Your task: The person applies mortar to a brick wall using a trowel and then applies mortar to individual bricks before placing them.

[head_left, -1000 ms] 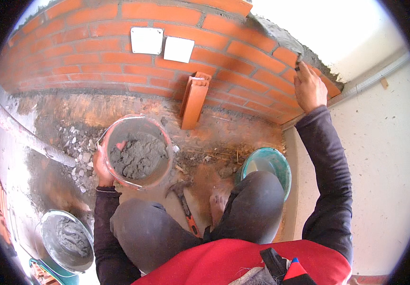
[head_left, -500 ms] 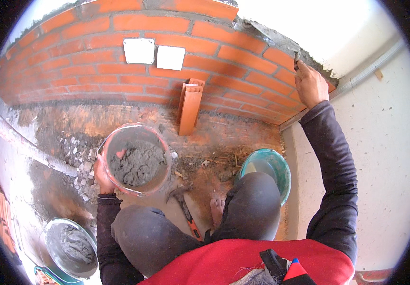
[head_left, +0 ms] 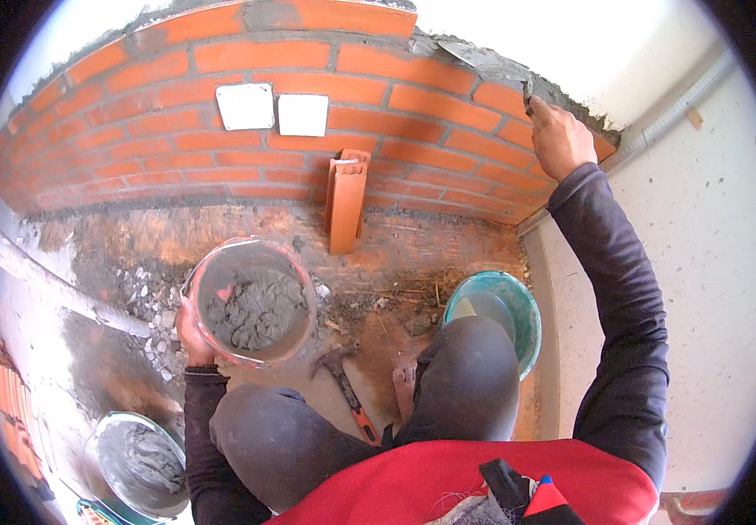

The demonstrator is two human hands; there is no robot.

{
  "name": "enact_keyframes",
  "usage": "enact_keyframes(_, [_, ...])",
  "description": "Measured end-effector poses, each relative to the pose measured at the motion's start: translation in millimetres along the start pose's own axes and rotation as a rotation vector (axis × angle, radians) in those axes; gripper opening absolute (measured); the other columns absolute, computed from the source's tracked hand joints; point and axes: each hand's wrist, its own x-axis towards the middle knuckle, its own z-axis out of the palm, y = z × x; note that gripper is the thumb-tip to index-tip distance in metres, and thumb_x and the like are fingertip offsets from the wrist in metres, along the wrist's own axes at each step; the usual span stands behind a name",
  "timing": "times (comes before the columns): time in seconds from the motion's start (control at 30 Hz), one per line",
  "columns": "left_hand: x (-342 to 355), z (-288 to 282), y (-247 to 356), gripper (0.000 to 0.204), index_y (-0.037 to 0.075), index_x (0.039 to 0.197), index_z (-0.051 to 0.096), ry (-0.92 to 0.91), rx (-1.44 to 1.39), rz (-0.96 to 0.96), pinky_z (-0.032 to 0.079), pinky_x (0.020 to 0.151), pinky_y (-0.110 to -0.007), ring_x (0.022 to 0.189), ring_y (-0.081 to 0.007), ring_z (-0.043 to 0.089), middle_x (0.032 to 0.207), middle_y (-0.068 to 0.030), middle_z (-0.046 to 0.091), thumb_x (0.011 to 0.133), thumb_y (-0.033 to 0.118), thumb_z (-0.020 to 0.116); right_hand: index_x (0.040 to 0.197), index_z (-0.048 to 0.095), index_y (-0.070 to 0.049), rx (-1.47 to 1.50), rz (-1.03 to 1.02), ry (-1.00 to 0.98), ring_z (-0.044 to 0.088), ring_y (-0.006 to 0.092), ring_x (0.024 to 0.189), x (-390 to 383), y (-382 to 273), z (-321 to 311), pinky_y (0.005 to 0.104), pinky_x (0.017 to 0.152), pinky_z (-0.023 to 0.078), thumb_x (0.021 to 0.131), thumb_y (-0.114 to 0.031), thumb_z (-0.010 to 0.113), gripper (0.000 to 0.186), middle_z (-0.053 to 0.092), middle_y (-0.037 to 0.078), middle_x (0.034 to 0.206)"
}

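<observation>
My right hand (head_left: 563, 140) is closed round the handle of a trowel (head_left: 474, 61). The blade lies on wet grey mortar (head_left: 562, 90) along the top of the orange brick wall (head_left: 386, 96), right of the topmost brick (head_left: 343, 16). Lower left, my left hand (head_left: 192, 334) grips the side of a red bucket (head_left: 309, 302) part filled with grey mortar (head_left: 258, 308). Its fingers are partly hidden by the bucket.
A hollow brick (head_left: 345, 206) stands upright by the wall. A hammer (head_left: 347, 394) lies before my knees; a teal bucket (head_left: 531, 328) of cloudy water is at right. Another mortar bucket (head_left: 102, 459) stands lower left, near rubble (head_left: 152, 302) and a pole (head_left: 54, 276).
The whole view has shifted slightly. Against the wall, my right hand and the trowel keep nearly the same place, and my left hand stays on the red bucket.
</observation>
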Motion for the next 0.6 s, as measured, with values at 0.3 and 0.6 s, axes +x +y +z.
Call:
enact_keyframes(0.3, [1.8, -3.3, -2.4, 0.072, -0.005, 0.147, 0.031, -0.017, -0.01, 0.009, 0.026, 0.115, -0.045, 0.137, -0.0303, 0.037, 0.149, -0.016, 0.039, 0.101, 0.05, 0.029, 0.113, 0.056, -0.009, -0.004, -0.061, 0.009, 0.065, 0.0387, 0.09, 8.7, -18.9, 1.0, 0.0488, 0.075, 0.052, 0.088, -0.006, 0.048, 0.026, 0.066, 0.017, 0.099])
enact_keyframes(0.6, [0.7, 6.0, -1.1, 0.074, -0.007, 0.146, 0.031, 0.001, -0.093, -0.004, 0.027, 0.115, -0.047, 0.137, -0.0317, 0.037, 0.148, -0.0171, 0.039, 0.101, 0.052, 0.029, 0.114, 0.056, -0.009, -0.03, -0.011, -0.038, 0.065, 0.0389, 0.093, 3.0, 5.7, -17.0, 0.0487, 0.076, 0.052, 0.09, -0.008, 0.046, 0.026, 0.066, 0.017, 0.103])
